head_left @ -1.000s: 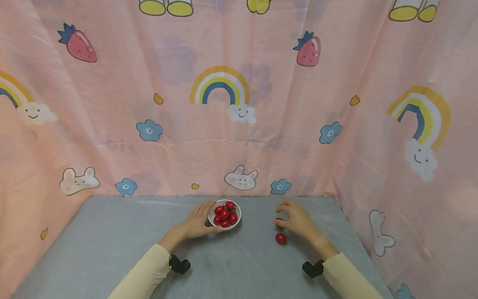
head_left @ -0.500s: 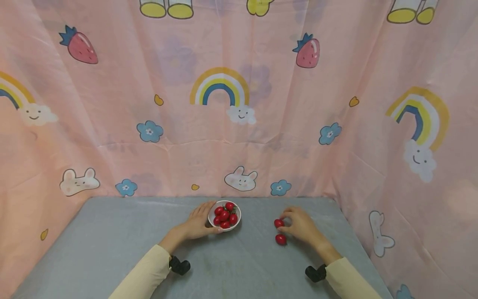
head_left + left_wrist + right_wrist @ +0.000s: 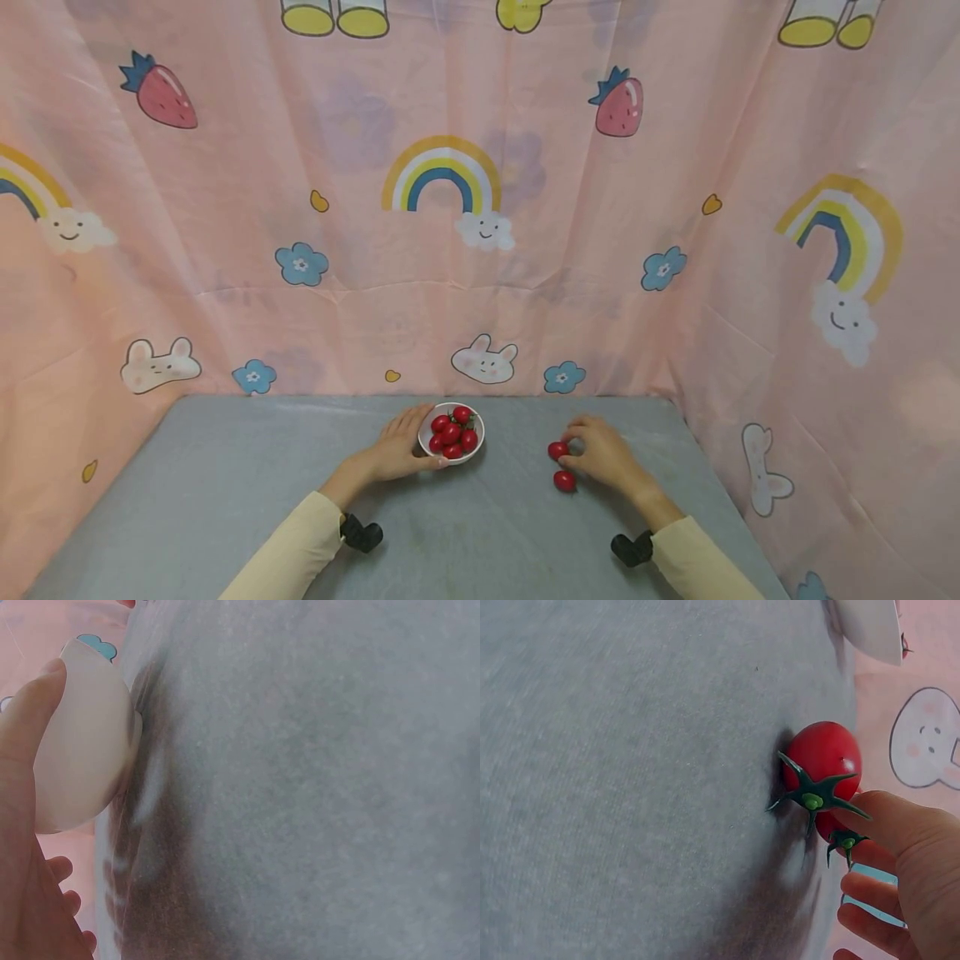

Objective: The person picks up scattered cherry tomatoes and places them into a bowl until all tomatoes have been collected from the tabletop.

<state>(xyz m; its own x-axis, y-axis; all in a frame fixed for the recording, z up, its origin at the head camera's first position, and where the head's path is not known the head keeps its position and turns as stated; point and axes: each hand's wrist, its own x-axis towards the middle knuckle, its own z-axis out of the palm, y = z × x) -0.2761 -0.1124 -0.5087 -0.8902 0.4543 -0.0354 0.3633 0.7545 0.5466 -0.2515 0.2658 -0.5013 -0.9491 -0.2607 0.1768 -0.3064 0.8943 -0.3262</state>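
A small white bowl [image 3: 480, 446] holds several red cherry tomatoes [image 3: 451, 433]. My left hand [image 3: 393, 447] grips the bowl from its left side, thumb at the near rim and fingers toward the far rim. In the left wrist view the thumb [image 3: 34, 709] lies along the bowl's outer wall [image 3: 90, 742]. To the right, my right hand [image 3: 603, 454] pinches the farther of two loose cherry tomatoes [image 3: 557, 450] between thumb and index finger. The nearer cherry tomato [image 3: 565, 481] lies untouched just in front, its green calyx [image 3: 813, 799] showing in the right wrist view.
The grey tabletop [image 3: 480, 533] runs back to a pink patterned curtain [image 3: 480, 292], which also closes off both sides. Black wrist cameras sit at the left cuff [image 3: 362, 533] and right cuff [image 3: 632, 549].
My right hand has moved slightly nearer, its thumb and index finger closing on the farther tomato. That tomato has shifted slightly left. The left hand and bowl have stayed in place.
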